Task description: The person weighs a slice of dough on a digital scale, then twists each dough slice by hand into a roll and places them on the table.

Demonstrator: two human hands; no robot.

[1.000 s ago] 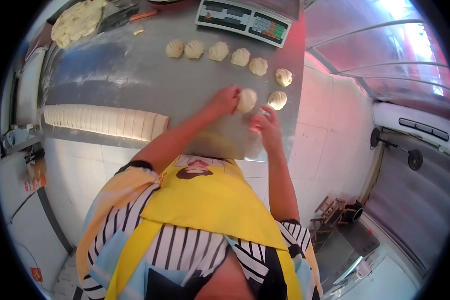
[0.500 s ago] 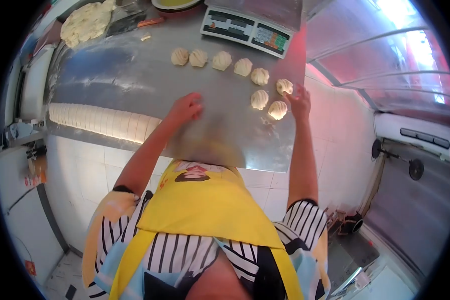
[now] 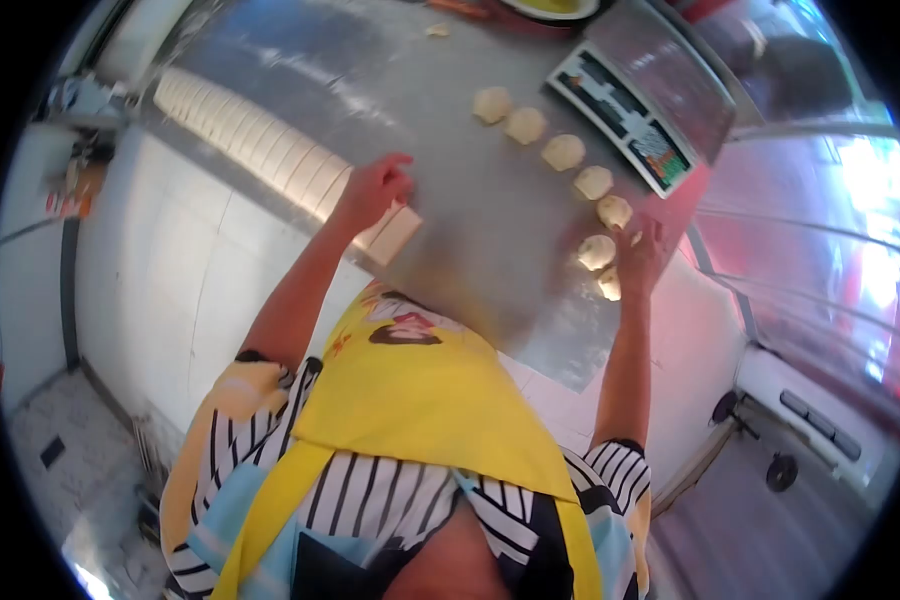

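My left hand (image 3: 373, 192) is above the right end of a long row of sliced dough (image 3: 260, 140), fingers apart with nothing seen between them. Over at the right side of the metal table, my right hand (image 3: 642, 252) is spread beside the shaped dough pieces, partly covering some of them. One shaped piece (image 3: 596, 252) lies just left of its fingers, and another (image 3: 613, 212) touches or nearly touches the fingertips. Several more pieces, such as this one (image 3: 563, 152), form a curved line toward the back.
A digital scale (image 3: 620, 118) stands at the back right of the metal table (image 3: 450, 170). Behind it, partly cut off, is a bowl (image 3: 555, 8). A small dough scrap (image 3: 437, 31) lies near the back. Clear plastic sheeting (image 3: 800, 210) hangs at the right.
The dough piece at my left hand was set down among the others. My left hand has moved to the sliced dough, my right hand to the outer pieces. The view has turned.
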